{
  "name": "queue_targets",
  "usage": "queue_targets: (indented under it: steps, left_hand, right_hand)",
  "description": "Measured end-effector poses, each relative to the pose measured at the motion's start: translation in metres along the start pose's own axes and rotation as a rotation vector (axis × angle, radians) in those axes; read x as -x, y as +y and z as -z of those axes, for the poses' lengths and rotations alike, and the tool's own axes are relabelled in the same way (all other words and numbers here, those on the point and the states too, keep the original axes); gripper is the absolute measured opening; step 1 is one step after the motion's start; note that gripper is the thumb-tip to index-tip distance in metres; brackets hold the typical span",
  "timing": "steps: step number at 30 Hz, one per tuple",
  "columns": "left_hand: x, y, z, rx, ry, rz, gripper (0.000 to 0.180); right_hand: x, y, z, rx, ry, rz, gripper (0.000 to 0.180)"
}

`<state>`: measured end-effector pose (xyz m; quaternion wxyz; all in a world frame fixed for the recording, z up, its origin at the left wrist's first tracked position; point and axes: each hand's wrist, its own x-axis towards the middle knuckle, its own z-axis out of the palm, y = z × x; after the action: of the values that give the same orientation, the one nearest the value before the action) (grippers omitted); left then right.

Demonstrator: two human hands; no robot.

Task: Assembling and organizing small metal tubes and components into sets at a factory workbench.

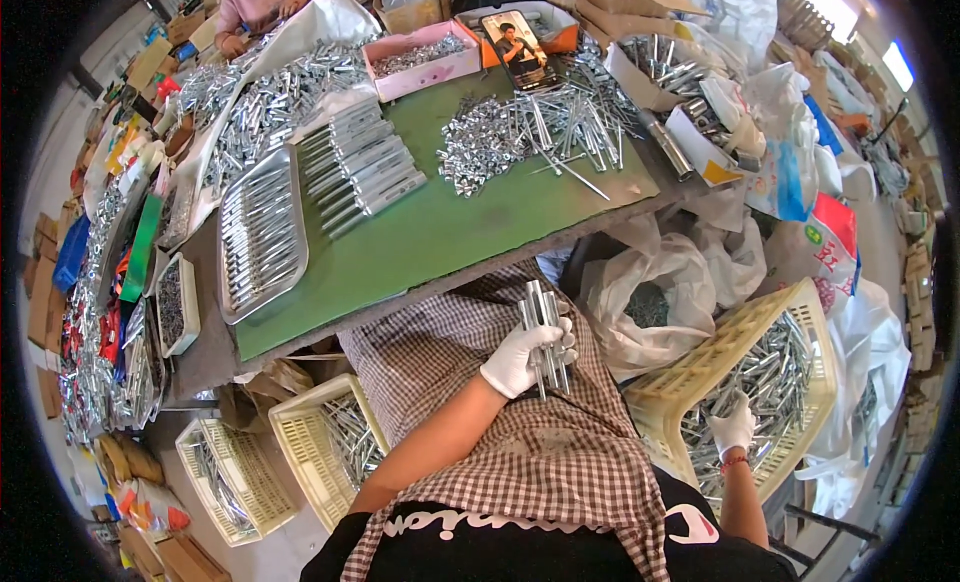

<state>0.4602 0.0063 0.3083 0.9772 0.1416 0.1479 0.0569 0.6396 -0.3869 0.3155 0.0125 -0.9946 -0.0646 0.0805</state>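
Observation:
In a white glove, my left hand [527, 359] is closed around a small upright bundle of shiny metal tubes [545, 317], held above my checked apron [480, 337]. My right hand [735, 429], also gloved, is down in a cream plastic crate [655, 407] at the right. It is among many loose metal tubes [775, 377]. Its fingers look curled, and what they hold, if anything, is hidden.
A green-topped table [400, 252] stands ahead. It carries a metal tray [300, 272] of slim rods, a row of tubes [375, 167], small metal parts [480, 142] and a propped phone [518, 50]. More cream crates [285, 422] stand lower left. Another person [262, 7] is far left.

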Motion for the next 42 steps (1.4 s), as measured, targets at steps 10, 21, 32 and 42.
queue_targets:
  steps: [10, 21, 32, 42]
  left_hand:
    - [0.006, 0.007, -0.015, 0.013, -0.053, -0.043, 0.035]
    - [0.010, 0.011, -0.030, 0.023, -0.060, -0.063, 0.032]
    - [-0.001, 0.008, -0.041, -0.084, -0.035, 0.004, 0.036]
    - [-0.004, -0.006, -0.050, -0.110, -0.160, 0.108, 0.038]
  right_hand:
    - [-0.027, 0.016, -0.031, -0.136, 0.063, -0.068, 0.051]
    - [-0.045, 0.043, -0.036, -0.599, 0.366, -0.071, 0.041]
    - [-0.078, -0.026, 0.098, -1.598, 0.188, -0.055, 0.034]
    - [-0.004, -0.296, 0.097, -1.522, -0.432, 0.471, 0.032]
